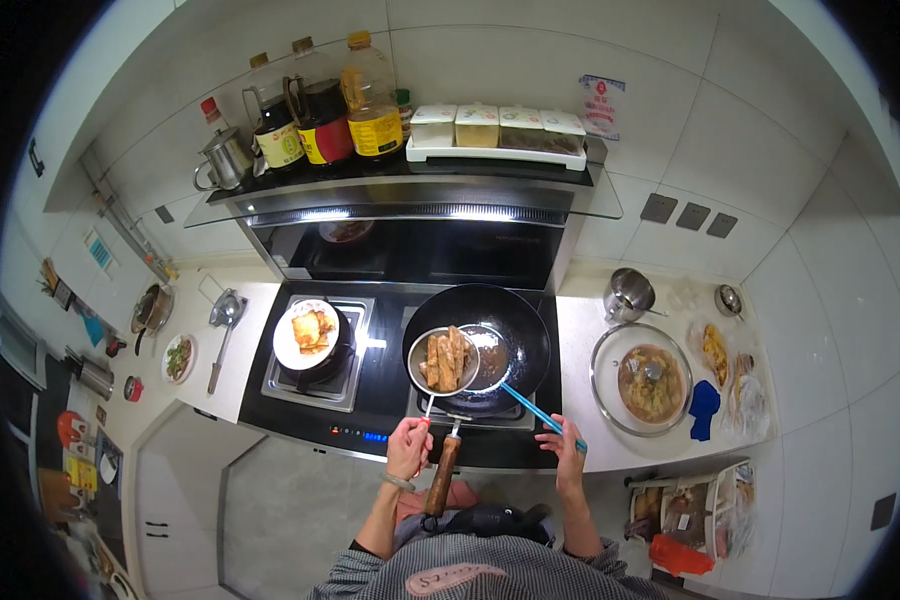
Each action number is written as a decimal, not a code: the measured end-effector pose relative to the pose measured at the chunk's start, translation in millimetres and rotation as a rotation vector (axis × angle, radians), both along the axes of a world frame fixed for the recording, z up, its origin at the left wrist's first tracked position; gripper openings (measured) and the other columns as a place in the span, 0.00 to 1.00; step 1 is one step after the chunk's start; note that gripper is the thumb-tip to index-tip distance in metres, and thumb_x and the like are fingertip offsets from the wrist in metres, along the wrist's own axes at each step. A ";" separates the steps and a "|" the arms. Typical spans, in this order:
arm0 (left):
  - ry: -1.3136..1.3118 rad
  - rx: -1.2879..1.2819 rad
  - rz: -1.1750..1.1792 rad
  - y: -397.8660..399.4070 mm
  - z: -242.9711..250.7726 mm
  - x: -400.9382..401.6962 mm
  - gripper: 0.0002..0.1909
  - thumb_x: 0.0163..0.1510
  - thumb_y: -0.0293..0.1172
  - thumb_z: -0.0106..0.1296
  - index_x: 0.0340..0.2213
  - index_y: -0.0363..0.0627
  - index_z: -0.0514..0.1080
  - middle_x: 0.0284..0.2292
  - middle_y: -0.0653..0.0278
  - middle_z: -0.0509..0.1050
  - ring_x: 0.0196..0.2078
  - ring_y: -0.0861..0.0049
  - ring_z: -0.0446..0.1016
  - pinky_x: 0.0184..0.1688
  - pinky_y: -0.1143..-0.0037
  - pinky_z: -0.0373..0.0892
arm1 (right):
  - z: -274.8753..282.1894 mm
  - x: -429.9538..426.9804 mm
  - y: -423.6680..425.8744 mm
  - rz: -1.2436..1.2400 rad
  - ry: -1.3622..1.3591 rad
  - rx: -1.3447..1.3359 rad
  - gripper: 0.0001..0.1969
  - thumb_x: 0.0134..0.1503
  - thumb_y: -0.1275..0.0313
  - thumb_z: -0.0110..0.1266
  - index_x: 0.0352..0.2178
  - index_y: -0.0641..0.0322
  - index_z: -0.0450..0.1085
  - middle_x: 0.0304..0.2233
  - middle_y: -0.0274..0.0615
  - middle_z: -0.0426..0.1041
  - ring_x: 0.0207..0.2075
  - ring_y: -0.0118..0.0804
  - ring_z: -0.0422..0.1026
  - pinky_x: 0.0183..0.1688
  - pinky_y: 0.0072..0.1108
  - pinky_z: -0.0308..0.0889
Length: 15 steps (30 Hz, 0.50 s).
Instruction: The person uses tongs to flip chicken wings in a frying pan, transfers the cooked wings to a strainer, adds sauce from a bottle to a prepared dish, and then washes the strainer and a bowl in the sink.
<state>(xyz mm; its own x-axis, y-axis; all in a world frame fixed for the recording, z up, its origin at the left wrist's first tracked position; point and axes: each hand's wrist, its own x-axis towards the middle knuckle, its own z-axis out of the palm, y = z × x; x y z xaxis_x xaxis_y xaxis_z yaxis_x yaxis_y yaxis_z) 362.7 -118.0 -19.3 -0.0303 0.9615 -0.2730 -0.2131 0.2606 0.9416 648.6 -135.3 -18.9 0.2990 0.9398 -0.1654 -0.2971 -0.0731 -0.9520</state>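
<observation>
My left hand [409, 450] is closed on the handle of a mesh strainer [429, 388], which hangs over the left part of a black wok [529, 322]. Browned fried strips [446, 360] lie heaped in the strainer. Blue chopsticks [532, 409] are held in my right hand [566, 450], their tips at the wok's inner surface. A little brownish liquid [497, 358] shows in the wok's bottom. The wok's wooden handle [442, 476] points towards me between my hands. On the left burner stands a white plate [289, 352] with golden fried pieces [313, 331].
Right of the hob are a glass lid [604, 390] over a dish of food, a steel pot [628, 295] and a blue cloth-like item [704, 410]. A ladle [221, 345] and a small plate of food [178, 358] lie left. Bottles [326, 124] and a seasoning box [495, 154] top the hood.
</observation>
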 end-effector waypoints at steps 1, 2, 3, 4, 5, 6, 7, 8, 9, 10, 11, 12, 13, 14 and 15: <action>-0.024 0.015 0.011 0.8 4.2 0.4 0.09 0.60 0.35 0.43 0.33 0.42 0.64 0.16 0.69 0.67 0.09 0.89 0.57 0.08 0.85 0.52 | 1.2 -0.5 -0.4 -0.005 0.004 0.004 0.19 0.63 0.61 0.37 0.44 0.66 0.65 0.33 0.43 0.73 0.30 0.32 0.75 0.31 0.16 0.68; -0.027 0.009 0.010 1.5 9.2 0.3 0.09 0.60 0.35 0.43 0.33 0.42 0.64 0.16 0.69 0.67 0.09 0.89 0.57 0.08 0.85 0.52 | -0.1 -0.6 -1.1 -0.009 0.006 0.000 0.19 0.63 0.61 0.37 0.44 0.66 0.65 0.33 0.43 0.73 0.30 0.32 0.75 0.31 0.16 0.68; -0.031 0.005 0.009 2.7 12.4 0.6 0.09 0.60 0.35 0.43 0.33 0.42 0.64 0.16 0.69 0.67 0.09 0.89 0.57 0.08 0.85 0.52 | -1.1 -0.2 -0.7 -0.011 0.007 -0.001 0.19 0.63 0.61 0.37 0.44 0.66 0.65 0.34 0.43 0.73 0.30 0.32 0.75 0.31 0.16 0.68; -0.030 0.004 0.005 2.7 11.4 1.0 0.09 0.60 0.35 0.43 0.33 0.42 0.64 0.16 0.69 0.67 0.09 0.89 0.57 0.08 0.85 0.52 | -1.8 0.3 -0.6 -0.013 0.009 -0.003 0.19 0.63 0.60 0.37 0.44 0.66 0.65 0.34 0.44 0.73 0.30 0.32 0.75 0.31 0.16 0.68; -0.027 -0.014 -0.003 2.0 8.8 1.3 0.09 0.60 0.35 0.43 0.33 0.41 0.63 0.16 0.69 0.67 0.09 0.89 0.57 0.08 0.85 0.53 | -2.1 0.9 -1.1 -0.017 0.009 -0.005 0.19 0.63 0.60 0.37 0.44 0.66 0.65 0.34 0.44 0.73 0.30 0.32 0.75 0.31 0.16 0.68; -0.023 -0.031 -0.008 1.0 5.8 0.7 0.09 0.60 0.35 0.43 0.33 0.41 0.63 0.16 0.68 0.67 0.09 0.89 0.57 0.08 0.85 0.53 | -1.9 0.8 -1.1 -0.016 0.013 -0.007 0.19 0.63 0.60 0.37 0.44 0.66 0.66 0.34 0.44 0.73 0.30 0.32 0.75 0.31 0.16 0.68; -0.020 -0.030 -0.005 -1.2 -4.8 -2.0 0.09 0.60 0.35 0.43 0.33 0.41 0.63 0.16 0.68 0.67 0.09 0.89 0.57 0.08 0.85 0.53 | -1.5 -0.9 -0.9 -0.009 0.018 -0.008 0.19 0.63 0.60 0.37 0.44 0.66 0.66 0.34 0.44 0.73 0.30 0.32 0.75 0.31 0.16 0.68; 0.038 -0.019 -0.009 -3.3 -20.3 -5.1 0.09 0.60 0.35 0.43 0.33 0.41 0.63 0.16 0.68 0.67 0.09 0.89 0.57 0.08 0.85 0.53 | -0.9 -2.6 -0.9 -0.005 0.021 -0.007 0.19 0.63 0.60 0.37 0.44 0.66 0.66 0.34 0.44 0.73 0.30 0.32 0.75 0.31 0.16 0.68; 0.093 -0.007 -0.023 -2.5 -22.5 -3.1 0.10 0.60 0.35 0.43 0.33 0.41 0.63 0.16 0.68 0.67 0.09 0.89 0.57 0.08 0.85 0.53 | -0.6 -1.8 -1.1 -0.006 0.022 -0.009 0.19 0.63 0.60 0.37 0.44 0.66 0.66 0.34 0.44 0.73 0.30 0.32 0.75 0.31 0.16 0.68; 0.023 -0.002 -0.019 -2.8 -24.2 -2.8 0.10 0.60 0.35 0.43 0.32 0.40 0.63 0.16 0.68 0.67 0.09 0.89 0.57 0.08 0.84 0.53 | -0.4 -1.3 -1.0 -0.006 0.024 -0.011 0.19 0.63 0.60 0.37 0.44 0.66 0.66 0.34 0.44 0.73 0.30 0.32 0.75 0.31 0.16 0.68; 0.024 -0.001 -0.023 -2.0 -25.7 -3.2 0.10 0.60 0.35 0.43 0.32 0.40 0.63 0.16 0.68 0.67 0.09 0.89 0.57 0.08 0.84 0.53 | 0.1 -1.2 0.5 -0.010 0.025 -0.010 0.19 0.63 0.60 0.37 0.44 0.66 0.66 0.34 0.44 0.73 0.30 0.32 0.75 0.31 0.16 0.68; 0.007 0.000 0.000 -1.8 -19.4 0.5 0.10 0.60 0.35 0.43 0.33 0.40 0.63 0.16 0.68 0.67 0.09 0.89 0.57 0.08 0.84 0.53 | -0.3 0.5 -0.9 -0.011 0.016 -0.015 0.19 0.63 0.60 0.37 0.44 0.65 0.66 0.34 0.43 0.73 0.30 0.32 0.75 0.31 0.16 0.68; -0.007 0.006 0.026 0.6 -8.3 3.2 0.09 0.60 0.35 0.43 0.33 0.40 0.63 0.16 0.68 0.67 0.09 0.89 0.57 0.08 0.84 0.53 | -0.3 1.0 -0.4 -0.010 0.010 -0.014 0.20 0.63 0.60 0.36 0.44 0.65 0.66 0.34 0.43 0.73 0.30 0.32 0.75 0.31 0.17 0.68; -0.025 0.011 0.022 3.4 4.1 5.4 0.09 0.60 0.35 0.42 0.33 0.41 0.63 0.16 0.68 0.66 0.10 0.89 0.57 0.08 0.84 0.53 | -1.0 1.9 -0.4 -0.016 0.011 -0.018 0.20 0.63 0.60 0.36 0.44 0.65 0.66 0.34 0.43 0.73 0.30 0.32 0.75 0.31 0.17 0.68; -0.058 0.028 0.026 5.3 12.5 5.6 0.09 0.61 0.35 0.42 0.33 0.41 0.63 0.16 0.68 0.66 0.09 0.89 0.57 0.08 0.85 0.52 | -1.3 1.7 -0.2 -0.008 0.002 -0.021 0.20 0.63 0.59 0.36 0.44 0.65 0.66 0.34 0.44 0.73 0.31 0.32 0.75 0.32 0.17 0.68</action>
<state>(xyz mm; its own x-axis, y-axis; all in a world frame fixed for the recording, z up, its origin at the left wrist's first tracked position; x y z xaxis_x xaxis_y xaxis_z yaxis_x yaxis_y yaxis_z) 368.3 -112.7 -6.8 -0.0404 0.9680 -0.2475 -0.2735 0.2276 0.9346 650.3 -135.5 -20.1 0.3062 0.9337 -0.1855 -0.3001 -0.0902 -0.9496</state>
